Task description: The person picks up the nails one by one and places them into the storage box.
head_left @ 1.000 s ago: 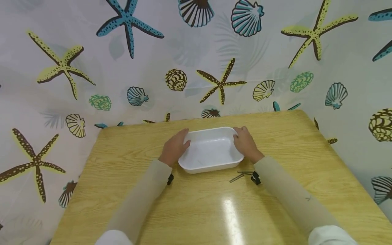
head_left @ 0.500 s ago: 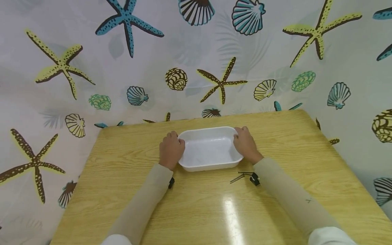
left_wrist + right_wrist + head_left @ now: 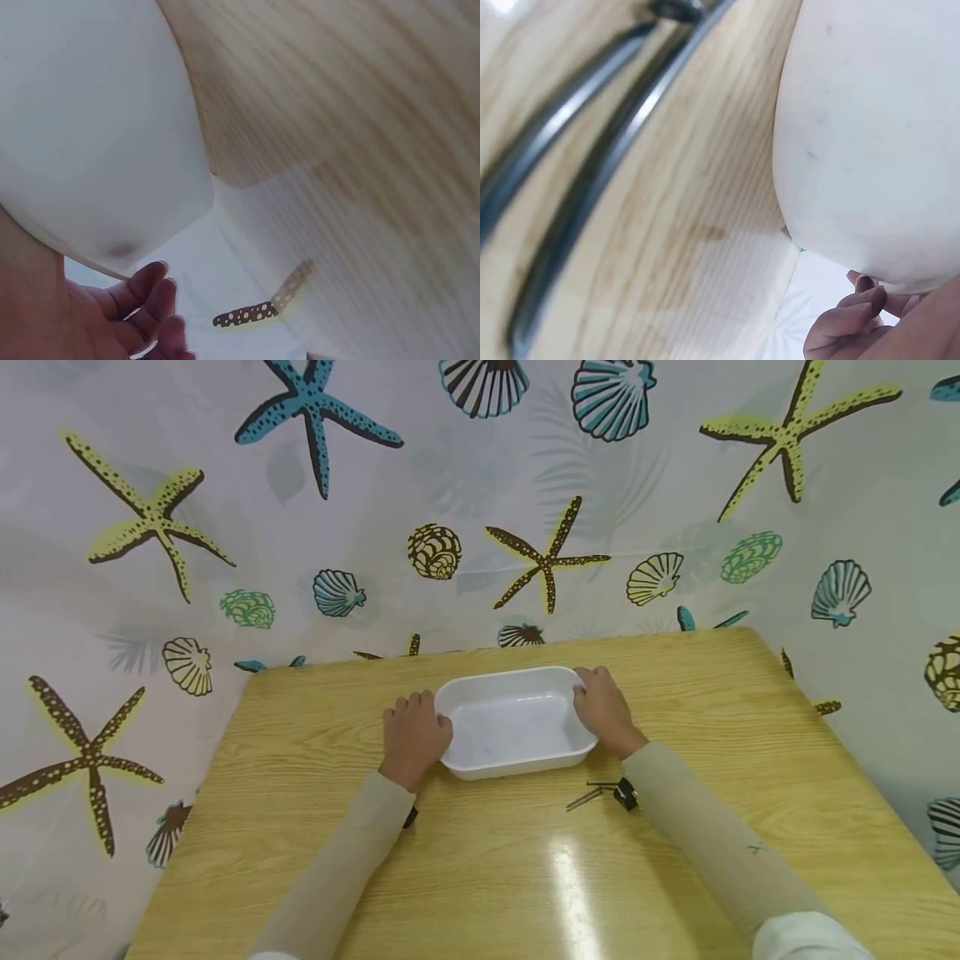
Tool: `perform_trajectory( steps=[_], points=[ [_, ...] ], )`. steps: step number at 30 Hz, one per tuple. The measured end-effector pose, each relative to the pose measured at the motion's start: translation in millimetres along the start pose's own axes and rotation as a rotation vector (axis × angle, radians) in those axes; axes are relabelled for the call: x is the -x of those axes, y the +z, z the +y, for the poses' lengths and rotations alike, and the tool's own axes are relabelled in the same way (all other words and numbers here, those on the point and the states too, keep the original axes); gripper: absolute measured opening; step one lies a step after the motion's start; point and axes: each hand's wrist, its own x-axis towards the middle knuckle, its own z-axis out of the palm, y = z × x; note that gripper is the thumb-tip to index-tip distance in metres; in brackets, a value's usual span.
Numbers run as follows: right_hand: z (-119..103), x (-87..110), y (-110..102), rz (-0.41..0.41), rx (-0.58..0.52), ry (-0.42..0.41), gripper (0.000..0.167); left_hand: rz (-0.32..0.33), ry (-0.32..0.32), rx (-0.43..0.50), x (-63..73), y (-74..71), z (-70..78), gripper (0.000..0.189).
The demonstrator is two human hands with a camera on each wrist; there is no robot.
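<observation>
Nearest, reaching in from the bottom edge: two beige sleeves [image 3: 697, 835]. At the cuffs, two small black pieces [image 3: 626, 795], one each. Beside the right one, two thin dark rods [image 3: 585, 799], on or above one wooden table [image 3: 480, 877], cannot tell which. Farther in, one white dish [image 3: 517, 727], open side up, on the table's far half, between two hands: left hand [image 3: 416, 735] gripping its left end, right hand [image 3: 603, 710] gripping its right, thumbs at the rim. Behind, patterned cloth [image 3: 450, 468]. Only from the head: the dish's inside. Only from the left wrist: a dark smudge [image 3: 120, 247] on the outer wall. Only from the right wrist: faint grey marks [image 3: 811, 154] outside.
</observation>
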Motion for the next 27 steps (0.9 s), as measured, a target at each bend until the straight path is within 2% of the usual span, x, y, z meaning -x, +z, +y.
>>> perform_trajectory(
  steps=[6, 10, 17, 27],
  points=[
    [0.9, -1.4, -0.4, 0.007, 0.028, 0.007, 0.041, 0.116, 0.06, -0.042, 5.5, -1.5, -1.8, 0.035],
    [-0.3, -1.0, -1.3, 0.012, 0.046, 0.007, 0.04, 0.168, 0.068, -0.038, 4.7, 0.8, -1.2, 0.03],
    [-1.1, -1.9, -0.8, 0.003, 0.043, 0.012, 0.04, 0.167, 0.052, -0.047, 3.3, 1.8, -0.5, 0.024],
    [4.2, -3.2, 1.9, 0.021, -0.013, 0.025, 0.041, 0.143, 0.061, -0.098, 2.7, -0.6, 3.5, 0.028]
  ],
)
